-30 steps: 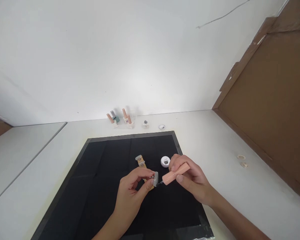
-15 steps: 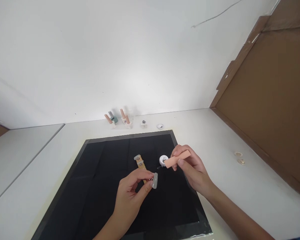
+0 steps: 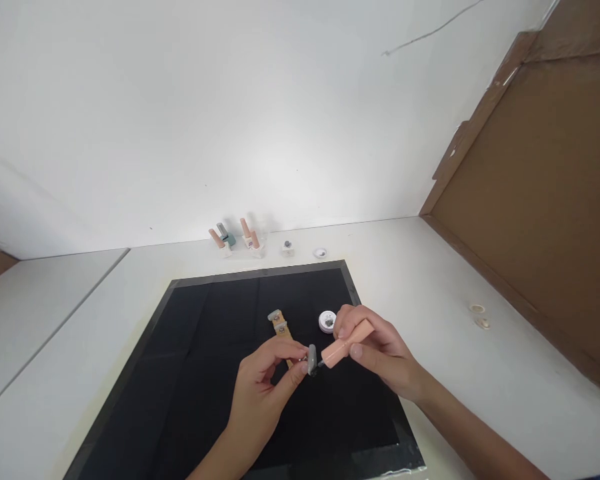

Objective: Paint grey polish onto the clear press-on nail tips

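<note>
Between thumb and fingertips, my left hand (image 3: pixel 265 373) pinches the small mount behind a grey artificial nail (image 3: pixel 312 359), which stands on end. My right hand (image 3: pixel 380 347) grips a peach nail polish brush (image 3: pixel 347 344) by its cap; the dark bristles are at the nail's lower edge and seem to touch it. Partly behind my left hand lies a wooden stick (image 3: pixel 283 332) bearing more grey nails (image 3: pixel 275 315). A small round white pot (image 3: pixel 327 321) sits by my right fingertips, with a dark patch inside.
A black mat (image 3: pixel 220 373) lies under the hands on a white table (image 3: pixel 430 287). Along the wall stand several polish bottles (image 3: pixel 255 245), a small white bottle (image 3: pixel 288 249) and a round lid (image 3: pixel 320 253). Two small round pieces (image 3: pixel 482 323) lie at right, near a brown cardboard panel (image 3: pixel 540 220).
My right hand has moved down and left, taking the brush from beside the white pot to the nail. My left hand has stayed nearly still with the nail.
</note>
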Motion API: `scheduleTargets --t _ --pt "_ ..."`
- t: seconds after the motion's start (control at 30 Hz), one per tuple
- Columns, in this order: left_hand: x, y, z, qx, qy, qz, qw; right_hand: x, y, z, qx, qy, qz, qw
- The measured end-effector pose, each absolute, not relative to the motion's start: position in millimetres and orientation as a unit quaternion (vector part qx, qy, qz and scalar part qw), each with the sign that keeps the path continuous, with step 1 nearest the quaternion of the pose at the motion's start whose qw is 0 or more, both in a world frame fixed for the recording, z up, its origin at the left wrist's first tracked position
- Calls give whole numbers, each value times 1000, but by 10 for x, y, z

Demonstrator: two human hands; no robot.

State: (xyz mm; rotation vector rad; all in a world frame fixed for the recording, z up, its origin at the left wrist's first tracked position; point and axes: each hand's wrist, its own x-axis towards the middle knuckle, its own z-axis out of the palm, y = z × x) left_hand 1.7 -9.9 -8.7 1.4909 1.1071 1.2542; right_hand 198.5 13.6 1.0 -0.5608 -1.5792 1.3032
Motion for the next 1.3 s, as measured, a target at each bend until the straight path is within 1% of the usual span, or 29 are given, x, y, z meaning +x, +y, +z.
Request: scheduleTargets --t 0.33,0.5,0.67,0.9,1.1,1.3 --pt "-2 -117 -129 613 432 502 431 2008 195 -57 -266 -618 524 523" --pt "-11 -116 -145 619 433 501 422 2003 216 -86 -265 -575 542 553" --pt "-16 -105 -130 638 443 488 398 2007 200 -57 -229 -587 569 528" --pt "17 -87 -111 663 437 476 378 2004 183 -17 -227 -643 555 477" --pt "19 -85 -120 693 398 492 347 2005 191 -41 -248 -619 557 495" --pt "28 -97 -132 698 396 495 334 1998 202 -68 -267 -586 569 511"
